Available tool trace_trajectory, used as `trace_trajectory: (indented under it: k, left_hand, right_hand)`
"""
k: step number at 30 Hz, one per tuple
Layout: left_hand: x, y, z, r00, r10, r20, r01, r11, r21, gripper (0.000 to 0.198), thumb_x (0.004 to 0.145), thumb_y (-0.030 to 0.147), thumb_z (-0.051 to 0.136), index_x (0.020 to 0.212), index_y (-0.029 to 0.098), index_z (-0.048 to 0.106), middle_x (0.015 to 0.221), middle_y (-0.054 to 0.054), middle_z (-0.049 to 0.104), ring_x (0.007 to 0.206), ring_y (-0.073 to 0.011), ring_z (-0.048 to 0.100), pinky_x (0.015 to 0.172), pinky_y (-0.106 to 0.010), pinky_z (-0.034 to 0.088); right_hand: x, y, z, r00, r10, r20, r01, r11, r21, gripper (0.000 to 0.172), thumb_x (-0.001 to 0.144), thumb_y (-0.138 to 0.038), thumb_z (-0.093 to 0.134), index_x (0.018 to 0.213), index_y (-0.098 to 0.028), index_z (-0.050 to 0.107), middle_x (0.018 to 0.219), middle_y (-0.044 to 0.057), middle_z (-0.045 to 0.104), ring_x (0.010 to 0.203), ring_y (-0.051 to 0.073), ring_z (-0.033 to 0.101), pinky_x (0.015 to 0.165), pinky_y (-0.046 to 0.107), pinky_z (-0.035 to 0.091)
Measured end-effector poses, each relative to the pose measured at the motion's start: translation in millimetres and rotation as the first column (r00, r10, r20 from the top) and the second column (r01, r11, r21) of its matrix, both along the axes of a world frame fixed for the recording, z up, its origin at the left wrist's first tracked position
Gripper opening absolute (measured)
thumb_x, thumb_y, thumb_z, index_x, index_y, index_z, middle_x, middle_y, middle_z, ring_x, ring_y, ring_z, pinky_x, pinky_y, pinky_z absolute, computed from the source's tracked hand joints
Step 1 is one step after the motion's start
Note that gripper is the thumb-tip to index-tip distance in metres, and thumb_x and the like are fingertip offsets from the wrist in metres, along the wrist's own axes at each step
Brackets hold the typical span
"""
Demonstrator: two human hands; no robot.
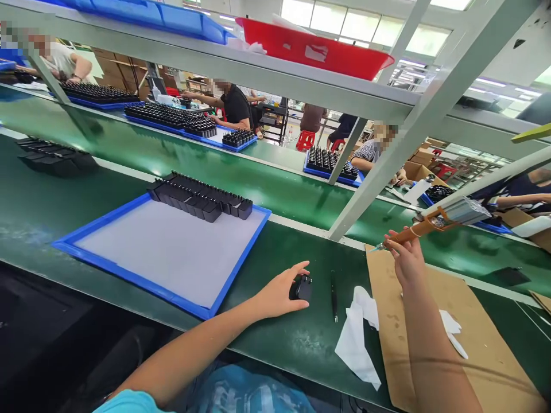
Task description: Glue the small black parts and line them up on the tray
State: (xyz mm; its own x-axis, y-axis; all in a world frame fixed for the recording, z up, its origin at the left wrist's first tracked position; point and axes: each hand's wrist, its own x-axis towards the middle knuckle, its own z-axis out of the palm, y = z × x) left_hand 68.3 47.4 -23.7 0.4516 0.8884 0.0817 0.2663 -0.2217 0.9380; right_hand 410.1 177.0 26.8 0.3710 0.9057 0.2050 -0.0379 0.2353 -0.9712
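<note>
My left hand [279, 293] is around a small black plug adapter [303, 287] on the green bench, thumb and index finger stretched apart on either side of it. Some of its fingers are hidden behind the adapter. Raised over a cardboard sheet [482, 344], my right hand [408, 261] grips an orange-brown glue syringe [415, 230] with a thin blue tip pointing left. Black tweezers [334, 295] lie between my hands, beside crumpled white tissue [357, 338]. To the left, a blue-rimmed tray [150, 252] carries rows of black adapters [198, 195] along its far edge.
A slanted metal post [379, 160] and a shelf [215, 60] with blue and red trays [314, 49] stand in front. More black pieces [55, 155] lie at far left. Beyond the green belt [284, 189], several people work by filled trays [172, 117]. White scraps [451, 324] lie on the cardboard.
</note>
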Motion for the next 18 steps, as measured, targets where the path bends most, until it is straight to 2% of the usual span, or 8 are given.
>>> trace_trajectory:
  k: [5,9,11,14,18]
  left_hand:
    - [5.8,-1.8,-7.2,0.991,-0.023,0.129,0.027,0.999,-0.029,0.081,0.082,0.027,0.067,0.15,0.031,0.023,0.142,-0.007,0.052,0.127,-0.0214,0.052,0.109,-0.046,0.044]
    - [5.9,-1.8,-10.1,0.987,0.002,0.16,0.006,0.999,-0.049,0.071,0.088,0.023,0.056,0.15,0.027,0.023,0.14,-0.009,0.054,0.126,-0.0216,0.053,0.109,-0.046,0.044]
    - [6.4,-1.0,-13.6,0.987,0.05,0.151,-0.046,0.998,-0.031,0.063,0.089,0.021,0.052,0.148,0.026,0.03,0.138,-0.009,0.055,0.12,-0.0206,0.058,0.107,-0.044,0.047]
    - [8.1,-0.2,-17.7,0.991,0.102,0.084,-0.107,0.993,0.049,0.046,0.091,0.023,0.047,0.136,0.024,0.047,0.133,-0.007,0.059,0.108,-0.0182,0.063,0.099,-0.038,0.053]
    - [11.4,-0.3,-15.2,0.992,0.123,-0.003,-0.122,0.987,0.102,0.036,0.092,0.026,0.046,0.126,0.023,0.058,0.121,-0.004,0.066,0.098,-0.0168,0.065,0.089,-0.032,0.056]
  right_hand:
    - [-20.6,-43.1,5.1,0.997,0.073,0.013,-0.073,0.997,-0.028,0.068,0.059,-0.035,0.082,0.121,-0.033,0.053,0.109,0.001,0.065,0.088,0.017,0.068,0.082,0.036,0.053]
    - [-56.9,-85.5,10.3,0.991,0.126,-0.035,-0.126,0.992,-0.022,0.058,0.071,-0.034,0.075,0.125,-0.035,0.053,0.113,0.001,0.064,0.077,0.012,0.067,0.073,0.03,0.054]
    - [-78.2,-104.3,12.7,0.989,0.139,-0.051,-0.138,0.99,0.01,0.05,0.078,-0.033,0.07,0.125,-0.034,0.054,0.115,0.001,0.062,0.072,0.01,0.065,0.072,0.029,0.054]
    - [-106.6,-125.5,17.1,0.98,0.189,-0.058,-0.187,0.981,0.052,0.043,0.084,-0.032,0.063,0.126,-0.033,0.054,0.115,0.003,0.061,0.062,0.008,0.059,0.066,0.03,0.053]
    - [-131.6,-137.1,21.9,0.971,0.23,-0.06,-0.225,0.971,0.084,0.041,0.088,-0.032,0.058,0.128,-0.033,0.053,0.116,0.004,0.059,0.059,0.008,0.054,0.057,0.029,0.05]
